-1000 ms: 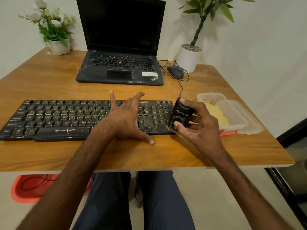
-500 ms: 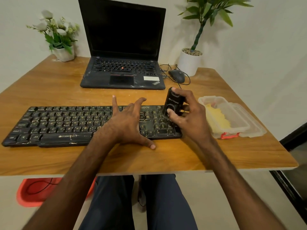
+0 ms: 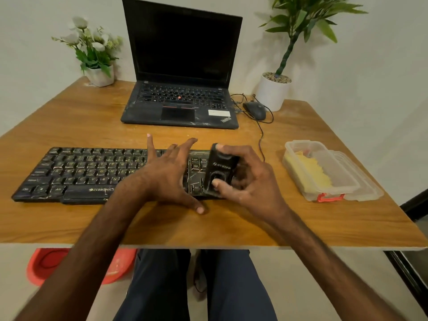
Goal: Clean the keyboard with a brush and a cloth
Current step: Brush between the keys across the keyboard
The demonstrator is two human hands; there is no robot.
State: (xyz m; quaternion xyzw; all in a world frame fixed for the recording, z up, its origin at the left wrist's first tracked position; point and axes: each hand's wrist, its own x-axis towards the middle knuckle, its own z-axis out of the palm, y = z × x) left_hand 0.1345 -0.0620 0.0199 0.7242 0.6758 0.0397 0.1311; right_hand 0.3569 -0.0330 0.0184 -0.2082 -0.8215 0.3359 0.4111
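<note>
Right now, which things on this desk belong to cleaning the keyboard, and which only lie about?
For the job:
keyboard, left hand resting on it
black brush, gripped by right hand
yellow cloth in clear box

Lying about:
laptop
mouse
flower pot
green plant

A: Illumination status?
B: Soft, even indoor light from overhead; faint shadows lie on the brown wooden table (image 3: 69, 126).
A: Image defects?
B: Wide-angle curvature at table edges; slight blur on the right hand (image 3: 251, 181) and the black rectangular brush (image 3: 220, 169) it grips.
</note>
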